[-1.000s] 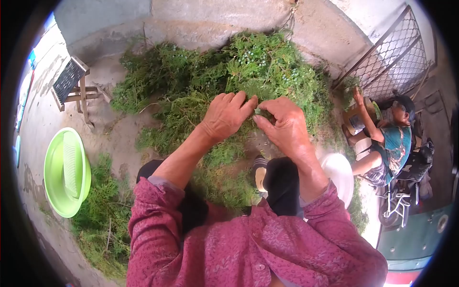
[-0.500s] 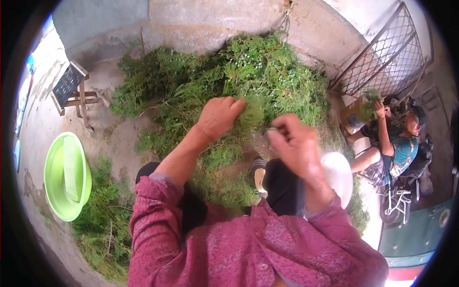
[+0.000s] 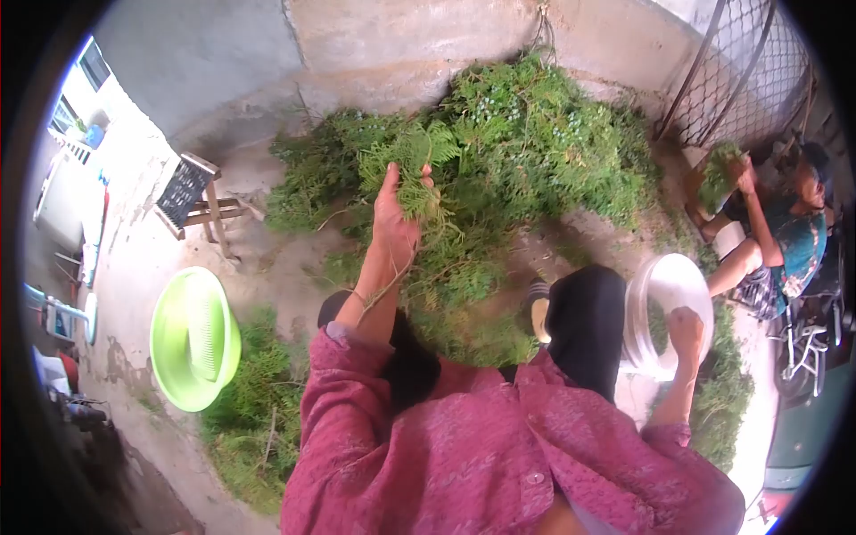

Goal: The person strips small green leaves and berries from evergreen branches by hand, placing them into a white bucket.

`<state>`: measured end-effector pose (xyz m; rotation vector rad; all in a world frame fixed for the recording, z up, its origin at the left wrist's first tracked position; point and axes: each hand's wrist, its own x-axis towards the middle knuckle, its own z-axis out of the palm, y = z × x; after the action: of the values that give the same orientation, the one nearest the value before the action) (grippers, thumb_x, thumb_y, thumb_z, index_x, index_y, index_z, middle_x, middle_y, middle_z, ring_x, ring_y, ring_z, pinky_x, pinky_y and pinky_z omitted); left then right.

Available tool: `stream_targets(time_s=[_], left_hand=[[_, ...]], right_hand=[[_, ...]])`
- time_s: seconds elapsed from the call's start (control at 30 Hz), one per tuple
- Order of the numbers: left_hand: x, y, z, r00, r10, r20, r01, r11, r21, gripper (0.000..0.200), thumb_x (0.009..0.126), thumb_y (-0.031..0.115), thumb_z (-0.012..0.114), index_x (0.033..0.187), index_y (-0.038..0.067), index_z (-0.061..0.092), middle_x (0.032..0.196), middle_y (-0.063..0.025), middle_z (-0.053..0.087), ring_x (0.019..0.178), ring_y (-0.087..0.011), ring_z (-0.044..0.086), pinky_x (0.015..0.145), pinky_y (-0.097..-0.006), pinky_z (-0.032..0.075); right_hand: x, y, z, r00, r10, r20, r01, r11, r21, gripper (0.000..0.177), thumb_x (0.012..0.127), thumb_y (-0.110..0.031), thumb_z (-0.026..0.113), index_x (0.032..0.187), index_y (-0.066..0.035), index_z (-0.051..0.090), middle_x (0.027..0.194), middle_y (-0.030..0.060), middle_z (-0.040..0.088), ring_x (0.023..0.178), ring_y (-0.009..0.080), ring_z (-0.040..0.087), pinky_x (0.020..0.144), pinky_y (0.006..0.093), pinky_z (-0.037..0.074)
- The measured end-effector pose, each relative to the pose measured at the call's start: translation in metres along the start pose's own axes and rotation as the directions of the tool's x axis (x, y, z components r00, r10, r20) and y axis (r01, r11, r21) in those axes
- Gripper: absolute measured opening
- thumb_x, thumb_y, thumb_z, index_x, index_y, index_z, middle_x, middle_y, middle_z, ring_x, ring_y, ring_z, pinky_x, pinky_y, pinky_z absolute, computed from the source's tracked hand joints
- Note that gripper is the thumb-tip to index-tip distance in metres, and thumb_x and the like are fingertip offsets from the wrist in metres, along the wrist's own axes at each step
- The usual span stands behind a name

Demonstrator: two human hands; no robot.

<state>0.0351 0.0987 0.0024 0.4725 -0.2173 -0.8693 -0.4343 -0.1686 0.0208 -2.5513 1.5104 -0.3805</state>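
My left hand (image 3: 399, 209) holds a green leafy sprig (image 3: 415, 183) between thumb and fingers, and its thin stem hangs back over my wrist. Beyond it lies a large heap of green branches (image 3: 553, 143) with small pale berries. My right hand (image 3: 686, 334) is at the mouth of a white bucket (image 3: 637, 316) on the right; its fingers point down into the bucket and are too blurred to read. More cut greenery (image 3: 446, 330) lies on the ground between my legs.
A green basin (image 3: 160, 343) with a ribbed insert stands at the left, beside more branches (image 3: 254, 410). Behind it is a small stool (image 3: 214, 214). At the right a seated person (image 3: 789, 254) holds greenery near a metal lattice (image 3: 749, 80) and a wheeled frame.
My left hand has moved away from my right and now holds a sprig upright. My right hand has gone from the middle to the white bucket. The view has shifted left.
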Motion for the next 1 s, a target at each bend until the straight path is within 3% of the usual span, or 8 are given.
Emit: stream_targets(time_s=[0.23,0.37,0.4,0.53,0.57,0.63,0.83,1.0], left_hand=[[-0.047,0.052,0.006,0.995,-0.023,0.095,0.031,0.996,-0.084,0.044,0.089,0.041,0.039,0.098,-0.001,0.048,0.072,-0.0054,0.052,0.066,-0.0185,0.048,0.055,-0.0287,0.043],[-0.111,0.101,0.029,0.744,0.576,-0.338,-0.309,0.746,0.591,0.034,0.088,0.038,0.044,0.099,0.006,0.051,0.079,-0.0078,0.059,0.066,-0.0197,0.054,0.059,-0.0342,0.048],[-0.127,0.153,-0.041,0.864,0.436,-0.251,-0.264,0.818,0.511,0.035,0.087,0.036,0.045,0.106,0.007,0.051,0.087,-0.0095,0.059,0.070,-0.0200,0.055,0.064,-0.0347,0.047],[-0.243,0.195,-0.068,0.445,0.851,-0.280,0.047,0.290,0.956,0.040,0.088,0.030,0.047,0.111,-0.001,0.050,0.089,-0.0123,0.058,0.064,-0.0185,0.054,0.053,-0.0278,0.047],[-0.259,0.184,-0.057,0.211,0.869,-0.448,0.147,0.425,0.893,0.037,0.087,0.029,0.048,0.104,-0.003,0.053,0.081,-0.0114,0.057,0.057,-0.0165,0.051,0.050,-0.0285,0.045],[-0.323,0.165,-0.094,0.249,0.962,-0.110,0.488,-0.027,0.872,0.044,0.087,0.036,0.046,0.098,-0.006,0.053,0.077,-0.0115,0.057,0.058,-0.0183,0.049,0.050,-0.0315,0.042],[-0.460,0.100,-0.144,0.205,0.644,-0.738,0.971,-0.227,0.071,0.059,0.063,0.034,0.070,0.107,-0.001,0.052,0.101,-0.0201,0.059,0.092,-0.0283,0.057,0.077,-0.0360,0.046],[-0.464,0.127,-0.212,0.334,0.403,-0.852,0.920,-0.336,0.201,0.058,0.051,0.029,0.077,0.096,-0.002,0.059,0.090,-0.0120,0.060,0.074,-0.0207,0.056,0.065,-0.0316,0.048]], right_hand=[[0.012,-0.014,0.010,0.994,-0.041,-0.104,0.057,0.985,0.160,0.024,0.076,-0.021,0.053,0.081,0.001,0.060,0.072,0.0180,0.061,0.070,0.0294,0.061,0.064,0.0353,0.045],[0.007,-0.020,0.013,0.998,-0.018,-0.064,0.032,0.974,0.223,0.021,0.076,-0.019,0.054,0.081,0.000,0.061,0.071,0.0172,0.061,0.068,0.0304,0.060,0.064,0.0363,0.045],[0.006,-0.014,0.018,0.995,-0.036,-0.091,0.054,0.978,0.203,0.021,0.077,-0.020,0.055,0.082,0.000,0.061,0.071,0.0165,0.061,0.068,0.0298,0.060,0.064,0.0359,0.045],[0.001,-0.005,0.023,0.998,0.013,-0.068,0.004,0.970,0.243,0.022,0.077,-0.022,0.056,0.083,-0.001,0.061,0.072,0.0158,0.061,0.068,0.0292,0.060,0.064,0.0354,0.045],[0.001,-0.007,0.023,0.998,0.020,-0.058,-0.005,0.970,0.244,0.022,0.077,-0.022,0.056,0.083,-0.001,0.061,0.072,0.0158,0.061,0.068,0.0292,0.060,0.064,0.0354,0.045],[0.001,-0.013,0.020,0.997,0.027,-0.072,-0.008,0.967,0.256,0.022,0.077,-0.021,0.056,0.083,-0.001,0.061,0.072,0.0155,0.061,0.067,0.0285,0.060,0.064,0.0350,0.045],[0.022,-0.059,-0.005,0.988,-0.092,-0.124,0.126,0.947,0.297,0.021,0.078,-0.021,0.055,0.085,-0.001,0.061,0.071,0.0152,0.061,0.065,0.0243,0.061,0.062,0.0326,0.045],[0.061,-0.139,-0.008,0.909,-0.368,-0.196,0.417,0.818,0.397,0.020,0.078,-0.021,0.057,0.084,-0.002,0.060,0.069,0.0144,0.060,0.062,0.0234,0.060,0.059,0.0325,0.045]])
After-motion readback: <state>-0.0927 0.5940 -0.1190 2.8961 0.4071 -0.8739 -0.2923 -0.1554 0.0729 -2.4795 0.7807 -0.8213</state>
